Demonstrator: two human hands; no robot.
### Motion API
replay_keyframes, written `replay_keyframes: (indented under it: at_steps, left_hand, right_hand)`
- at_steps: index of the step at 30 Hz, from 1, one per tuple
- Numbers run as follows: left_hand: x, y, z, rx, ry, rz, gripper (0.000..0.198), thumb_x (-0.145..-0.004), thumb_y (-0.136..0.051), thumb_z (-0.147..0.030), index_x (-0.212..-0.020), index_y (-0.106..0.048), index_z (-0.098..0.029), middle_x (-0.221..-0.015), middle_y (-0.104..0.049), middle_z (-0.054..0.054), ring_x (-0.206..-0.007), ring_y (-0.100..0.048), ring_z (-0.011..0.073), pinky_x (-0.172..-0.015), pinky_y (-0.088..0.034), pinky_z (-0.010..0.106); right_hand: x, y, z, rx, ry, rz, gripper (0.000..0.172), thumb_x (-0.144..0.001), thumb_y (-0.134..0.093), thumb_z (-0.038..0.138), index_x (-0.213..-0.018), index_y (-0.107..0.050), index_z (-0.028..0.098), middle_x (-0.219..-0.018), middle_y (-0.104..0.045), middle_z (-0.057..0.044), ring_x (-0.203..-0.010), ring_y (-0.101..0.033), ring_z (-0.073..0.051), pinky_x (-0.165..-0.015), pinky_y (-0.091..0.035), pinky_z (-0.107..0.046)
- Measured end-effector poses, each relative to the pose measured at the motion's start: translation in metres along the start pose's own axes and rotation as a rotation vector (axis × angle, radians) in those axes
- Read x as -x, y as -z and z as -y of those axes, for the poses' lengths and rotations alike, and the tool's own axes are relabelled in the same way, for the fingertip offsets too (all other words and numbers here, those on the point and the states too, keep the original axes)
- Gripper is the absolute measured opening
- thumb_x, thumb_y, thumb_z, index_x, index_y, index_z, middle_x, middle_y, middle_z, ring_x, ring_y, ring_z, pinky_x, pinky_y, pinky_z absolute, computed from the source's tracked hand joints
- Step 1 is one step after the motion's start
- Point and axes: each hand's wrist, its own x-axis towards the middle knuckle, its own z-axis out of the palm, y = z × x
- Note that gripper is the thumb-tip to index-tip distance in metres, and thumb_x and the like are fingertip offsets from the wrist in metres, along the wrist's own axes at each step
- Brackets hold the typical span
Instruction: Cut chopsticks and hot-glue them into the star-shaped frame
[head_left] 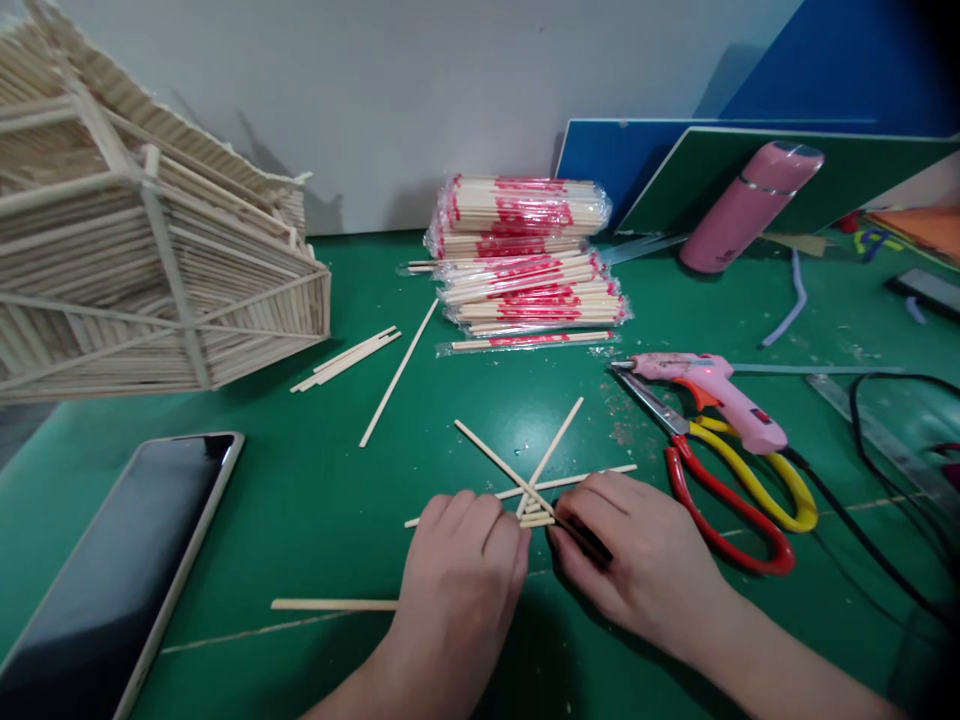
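Observation:
My left hand is closed, its fingers curled down around thin wooden chopsticks. Several short stick ends show just past its thumb side, and a longer stick lies to its left, running behind the wrist. Fingers of my right hand pinch a thin, dark, flat piece whose kind I cannot make out; its tip is near the stick ends. Loose chopsticks cross each other on the table just beyond both hands. What lies under the left palm is hidden.
Wrapped chopsticks are piled at the back. Scissors and a pink glue gun with a cord lie right. A phone and a stick-built model are left. A pink bottle leans against boards behind.

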Motion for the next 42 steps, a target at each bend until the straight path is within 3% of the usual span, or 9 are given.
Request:
replay_keyframes:
  at_steps: [6,14,34,39,42]
  left_hand:
    - [-0.0008,-0.0014,0.0005,0.03,-0.004,-0.006,0.021,-0.077,-0.046,-0.013,-0.058,-0.052,-0.016,-0.057,-0.05,0.002,-0.055,-0.043,0.0154,-0.054,-0.033,0.029]
    - [0.004,-0.0031,0.0035,0.067,-0.057,-0.015,0.015,-0.08,-0.044,-0.016,-0.079,-0.059,-0.017,-0.066,-0.056,0.003,-0.059,-0.047,0.0165,-0.055,-0.034,0.031]
    - [0.0032,-0.0041,0.0044,0.006,-0.076,0.043,0.007,-0.074,-0.053,-0.015,-0.076,-0.059,-0.018,-0.066,-0.057,0.002,-0.059,-0.048,0.0174,-0.053,-0.036,0.031]
    - [0.0044,-0.0041,0.0028,0.101,-0.009,-0.076,0.011,-0.077,-0.047,-0.013,-0.077,-0.057,-0.015,-0.067,-0.056,0.003,-0.063,-0.049,0.0171,-0.057,-0.039,0.031]
    - [0.0048,-0.0036,0.0008,0.14,0.064,-0.087,0.011,-0.078,-0.045,-0.014,-0.078,-0.056,-0.015,-0.071,-0.055,0.005,-0.068,-0.049,0.0183,-0.06,-0.039,0.032]
  right_hand:
    - [0.0011,-0.001,0.0004,-0.002,-0.016,-0.001,0.011,-0.079,-0.046,0.023,-0.075,-0.055,0.018,-0.071,-0.054,-0.002,-0.067,-0.047,-0.015,-0.061,-0.034,-0.027]
    - [-0.0011,0.0001,0.0021,0.008,-0.031,-0.014,0.011,-0.078,-0.046,0.023,-0.071,-0.054,0.018,-0.068,-0.053,-0.002,-0.064,-0.046,-0.015,-0.059,-0.032,-0.026]
    - [-0.0006,0.0003,0.0037,0.006,-0.056,-0.001,0.011,-0.078,-0.046,0.022,-0.071,-0.054,0.018,-0.069,-0.053,-0.002,-0.065,-0.046,-0.014,-0.06,-0.033,-0.026]
    - [-0.0011,0.0026,0.0044,-0.017,-0.072,0.009,0.008,-0.076,-0.049,0.023,-0.073,-0.054,0.017,-0.07,-0.052,-0.002,-0.066,-0.046,-0.015,-0.06,-0.033,-0.026]
    - [-0.0011,0.0031,0.0048,-0.027,-0.077,-0.002,0.008,-0.075,-0.049,0.023,-0.077,-0.055,0.017,-0.071,-0.052,-0.002,-0.067,-0.046,-0.015,-0.061,-0.033,-0.026]
